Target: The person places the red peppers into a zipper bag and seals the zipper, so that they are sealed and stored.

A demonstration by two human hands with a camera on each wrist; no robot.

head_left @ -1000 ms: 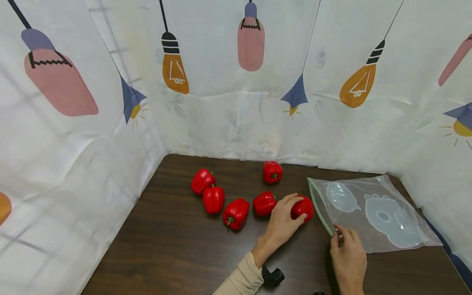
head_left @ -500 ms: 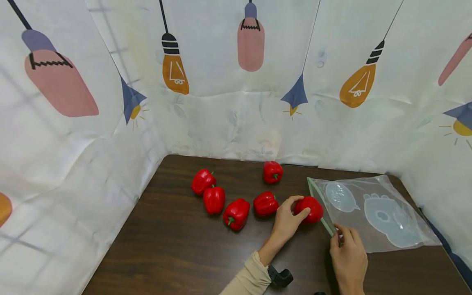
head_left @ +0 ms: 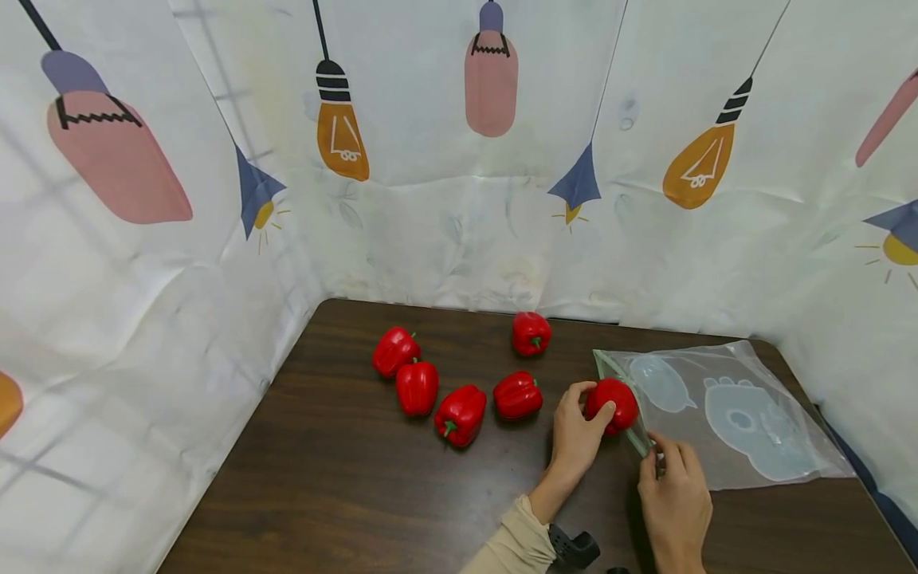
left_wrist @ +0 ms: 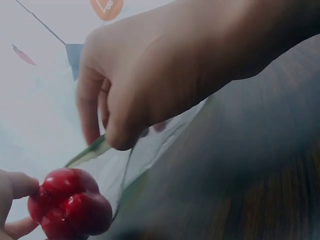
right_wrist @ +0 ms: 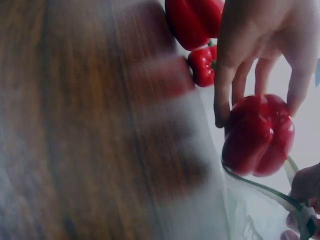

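Observation:
My left hand (head_left: 577, 430) grips a red bell pepper (head_left: 613, 405) between thumb and fingers, right at the mouth of a clear zip bag (head_left: 681, 430). In the right wrist view the pepper (right_wrist: 259, 135) sits between the two lips of the bag's green-edged opening. The bag lies flat on the table, printed with pale blue shapes. My right hand (head_left: 674, 494) pinches the near end of its green zip edge (head_left: 638, 440), holding the mouth parted. The left wrist view shows the right hand (left_wrist: 135, 85) over that edge, beside the pepper's lobed end.
Several more red bell peppers (head_left: 460, 415) lie to the left on the dark wood table (head_left: 344, 494), with one (head_left: 531, 333) near the back edge. A white cloth (head_left: 430, 223) printed with lamps hangs behind and along the left side. A black wrist device (head_left: 576, 550) is on the left wrist.
My left hand has carried the pepper rightward from the table beside the other peppers to the bag's mouth. The right hand stays at the bag's edge almost unmoved.

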